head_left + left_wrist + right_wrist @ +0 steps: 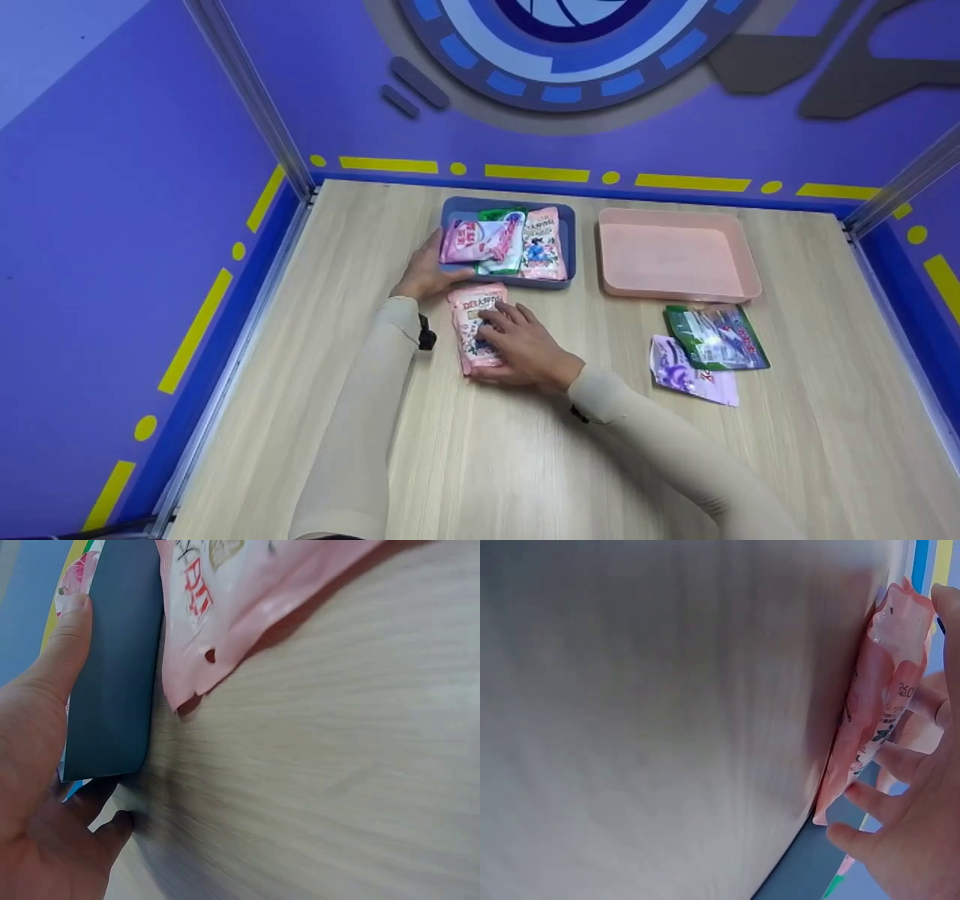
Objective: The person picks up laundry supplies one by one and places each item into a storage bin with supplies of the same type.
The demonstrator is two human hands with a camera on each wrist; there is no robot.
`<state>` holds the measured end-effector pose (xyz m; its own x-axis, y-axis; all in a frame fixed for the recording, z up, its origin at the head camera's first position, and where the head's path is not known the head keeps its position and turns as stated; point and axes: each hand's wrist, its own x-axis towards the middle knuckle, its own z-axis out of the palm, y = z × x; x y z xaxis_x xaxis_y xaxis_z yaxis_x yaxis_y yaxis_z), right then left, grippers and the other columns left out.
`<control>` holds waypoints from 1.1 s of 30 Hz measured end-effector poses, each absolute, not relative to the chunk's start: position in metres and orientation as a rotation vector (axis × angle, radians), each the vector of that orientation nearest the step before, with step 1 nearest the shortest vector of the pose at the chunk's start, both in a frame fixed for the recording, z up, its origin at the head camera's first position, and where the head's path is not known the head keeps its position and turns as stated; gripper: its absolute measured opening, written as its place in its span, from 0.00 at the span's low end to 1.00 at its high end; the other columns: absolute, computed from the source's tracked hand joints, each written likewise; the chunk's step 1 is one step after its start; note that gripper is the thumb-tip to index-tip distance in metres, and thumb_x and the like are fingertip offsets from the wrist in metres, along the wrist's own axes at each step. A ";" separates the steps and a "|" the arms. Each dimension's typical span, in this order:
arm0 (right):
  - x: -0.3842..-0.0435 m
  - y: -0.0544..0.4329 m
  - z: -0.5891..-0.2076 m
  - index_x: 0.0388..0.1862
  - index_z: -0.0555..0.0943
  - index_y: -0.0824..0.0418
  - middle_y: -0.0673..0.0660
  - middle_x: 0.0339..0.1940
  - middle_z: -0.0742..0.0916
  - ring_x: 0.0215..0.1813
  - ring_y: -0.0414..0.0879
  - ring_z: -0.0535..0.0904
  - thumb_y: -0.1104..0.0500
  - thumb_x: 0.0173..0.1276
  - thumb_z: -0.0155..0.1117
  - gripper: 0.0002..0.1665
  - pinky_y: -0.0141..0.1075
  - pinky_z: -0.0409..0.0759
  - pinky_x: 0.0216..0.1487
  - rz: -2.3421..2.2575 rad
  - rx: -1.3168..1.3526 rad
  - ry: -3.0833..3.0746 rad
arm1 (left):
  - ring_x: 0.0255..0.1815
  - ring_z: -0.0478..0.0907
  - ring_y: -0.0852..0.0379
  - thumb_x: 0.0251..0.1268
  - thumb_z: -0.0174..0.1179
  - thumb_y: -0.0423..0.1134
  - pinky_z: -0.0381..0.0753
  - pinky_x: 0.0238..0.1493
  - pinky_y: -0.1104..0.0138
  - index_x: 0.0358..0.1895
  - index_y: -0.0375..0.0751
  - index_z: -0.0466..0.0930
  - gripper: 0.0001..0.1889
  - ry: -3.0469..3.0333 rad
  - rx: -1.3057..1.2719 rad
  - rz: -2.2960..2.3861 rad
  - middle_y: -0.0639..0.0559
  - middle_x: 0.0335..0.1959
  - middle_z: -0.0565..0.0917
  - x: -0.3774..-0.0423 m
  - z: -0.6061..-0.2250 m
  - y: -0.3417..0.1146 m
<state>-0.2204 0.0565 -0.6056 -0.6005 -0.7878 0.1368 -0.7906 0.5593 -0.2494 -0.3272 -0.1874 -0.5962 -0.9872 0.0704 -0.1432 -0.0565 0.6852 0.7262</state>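
Observation:
My left hand (pixel 427 271) holds the near left corner of a blue tray (pixel 571 240), thumb along the front wall and fingers round the side. Inside the tray lie a pink packet (pixel 466 241), a white-and-green packet (pixel 513 255) and a light pink packet (pixel 541 247). Just in front of the tray, another light pink packet (pixel 471 330) lies flat on the table. My right hand (pixel 529 351) rests over its right side with fingers spread across the top and the thumb at its near end. The right wrist view shows these fingers touching the packet (pixel 881 690).
A pink tray (pixel 667 259) with nothing in it stands right of the blue one. In front of it, a green packet (pixel 720 337) overlaps a purple packet (pixel 686 375). Blue-purple panels (pixel 375 142) border the wooden table (pixel 562 472) at the back and sides.

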 end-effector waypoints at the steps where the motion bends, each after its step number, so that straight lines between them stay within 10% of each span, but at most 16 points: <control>1: -0.220 0.058 -0.606 0.60 0.79 0.51 0.60 0.74 0.74 0.77 0.66 0.63 0.24 0.66 0.60 0.39 0.65 0.57 0.75 0.447 1.393 -2.774 | 0.83 0.48 0.42 0.58 0.75 0.56 0.51 0.81 0.53 0.84 0.40 0.38 0.63 2.734 0.007 1.188 0.41 0.84 0.50 -0.327 -0.596 -0.187; 33: -0.206 0.085 -0.610 0.62 0.78 0.57 0.64 0.75 0.71 0.71 0.74 0.66 0.30 0.63 0.68 0.41 0.67 0.67 0.67 0.399 1.187 -2.806 | 0.83 0.48 0.43 0.57 0.75 0.58 0.49 0.81 0.58 0.84 0.38 0.39 0.64 2.753 0.060 1.188 0.41 0.84 0.50 -0.327 -0.595 -0.188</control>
<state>-0.2057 0.0848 -0.6105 -0.6995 -0.6960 0.1624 -0.7137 0.6682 -0.2104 -0.3267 -0.1882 -0.5946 -0.9891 0.0928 -0.1147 -0.0198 0.6869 0.7265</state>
